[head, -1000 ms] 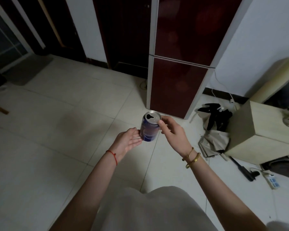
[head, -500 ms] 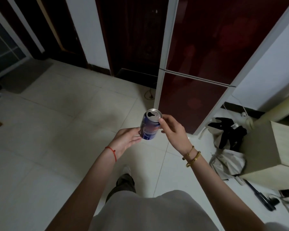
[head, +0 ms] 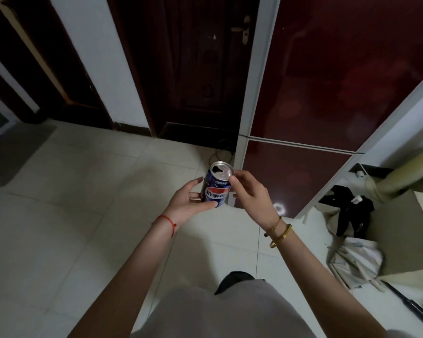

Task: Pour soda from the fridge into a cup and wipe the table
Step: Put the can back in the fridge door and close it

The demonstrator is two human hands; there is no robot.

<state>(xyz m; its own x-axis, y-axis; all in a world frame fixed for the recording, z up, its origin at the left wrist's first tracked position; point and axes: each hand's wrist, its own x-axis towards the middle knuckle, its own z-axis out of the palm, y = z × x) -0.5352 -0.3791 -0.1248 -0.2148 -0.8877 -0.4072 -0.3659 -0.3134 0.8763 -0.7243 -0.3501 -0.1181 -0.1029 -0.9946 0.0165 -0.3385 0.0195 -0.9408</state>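
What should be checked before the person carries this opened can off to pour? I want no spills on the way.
1. Blue aluminium soda can opened: ok, the mouth on its silver top shows as a dark hole.
2. Can upright: not ok, it leans slightly.
3. Grip: ok, the left hand wraps the can's lower body and the right hand touches the top rim.
4. Dark red glossy fridge closed: ok, both doors sit flush.
5. Cup ready: cannot tell, neither cup nor table is in view.
6. Path clear: not ok, the black and beige clothes lie on the pale tiled floor at the right.
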